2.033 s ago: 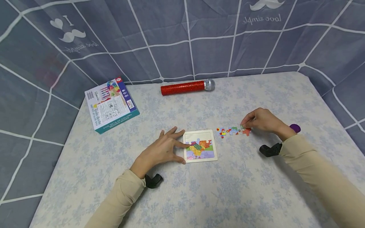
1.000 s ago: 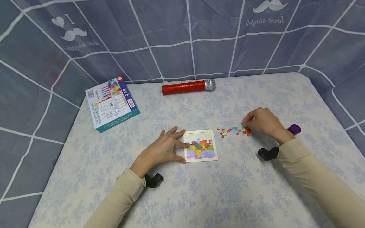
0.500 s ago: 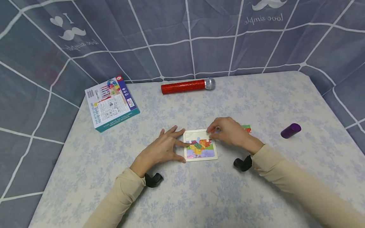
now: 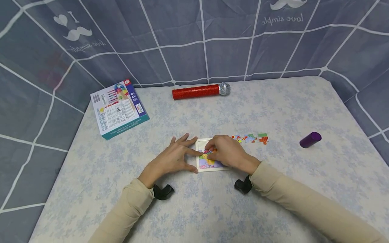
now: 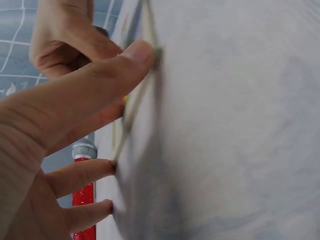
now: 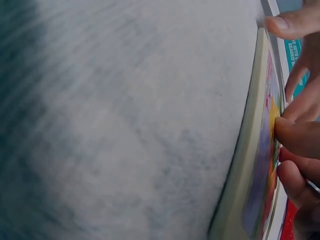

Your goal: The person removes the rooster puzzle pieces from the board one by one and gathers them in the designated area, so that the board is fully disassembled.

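A small jigsaw puzzle in a cream frame (image 4: 215,170) lies on the table, its lower part filled with a colourful bird picture. My left hand (image 4: 171,162) rests at its left edge, fingers spread; the thumb touches the lower left corner and the index finger reaches onto the picture. Over the frame, my right hand (image 4: 228,152) pinches at a puzzle piece (image 4: 206,152) in the picture with bent thumb and fingers. In the right wrist view, the right thumb (image 6: 297,135) meets the picture surface. Three loose pieces (image 4: 250,138) lie in a row right of the frame, the nearest partly hidden.
A red glitter microphone (image 4: 197,91) lies at the back of the table. At the back left sits a boxed bead set (image 4: 120,109). A purple cylinder (image 4: 310,140) lies on the right. Grey-blue curtain (image 4: 182,60) borders the back and sides.
My right hand has moved left from the row of loose pieces to the middle of the framed puzzle. The three loose pieces stay in their row. My left hand has kept its place.
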`<move>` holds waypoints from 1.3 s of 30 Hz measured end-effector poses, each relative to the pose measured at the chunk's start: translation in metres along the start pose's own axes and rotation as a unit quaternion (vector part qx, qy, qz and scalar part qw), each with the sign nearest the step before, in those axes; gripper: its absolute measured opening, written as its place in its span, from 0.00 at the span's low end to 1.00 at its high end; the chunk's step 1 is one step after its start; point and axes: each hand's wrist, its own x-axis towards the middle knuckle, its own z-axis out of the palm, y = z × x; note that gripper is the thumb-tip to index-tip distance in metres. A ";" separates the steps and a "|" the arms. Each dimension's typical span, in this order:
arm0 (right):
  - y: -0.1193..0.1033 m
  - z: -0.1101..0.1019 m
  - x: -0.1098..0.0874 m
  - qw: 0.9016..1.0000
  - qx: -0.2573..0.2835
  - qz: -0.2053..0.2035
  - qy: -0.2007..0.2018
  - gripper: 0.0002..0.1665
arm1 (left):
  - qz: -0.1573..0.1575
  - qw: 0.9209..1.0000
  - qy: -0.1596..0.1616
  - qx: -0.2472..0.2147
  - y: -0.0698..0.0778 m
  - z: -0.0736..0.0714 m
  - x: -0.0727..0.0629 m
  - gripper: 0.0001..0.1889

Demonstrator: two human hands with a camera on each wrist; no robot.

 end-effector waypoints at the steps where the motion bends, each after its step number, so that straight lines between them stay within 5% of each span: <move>1: -0.001 0.000 0.000 1.000 0.002 0.001 0.002 0.12 | -0.001 1.000 0.001 -0.005 0.000 -0.001 0.000 0.32; 9: -0.004 0.003 0.001 1.000 0.007 0.010 -0.003 0.11 | -0.041 0.998 0.035 0.030 -0.001 0.003 0.001 0.44; 17: -0.004 0.004 0.001 1.000 0.004 0.004 0.002 0.11 | -0.052 0.995 0.046 0.069 -0.001 0.010 0.004 0.42; 39: -0.002 0.003 0.002 1.000 0.017 0.004 0.012 0.11 | -0.077 0.995 0.023 0.065 0.006 0.005 0.011 0.40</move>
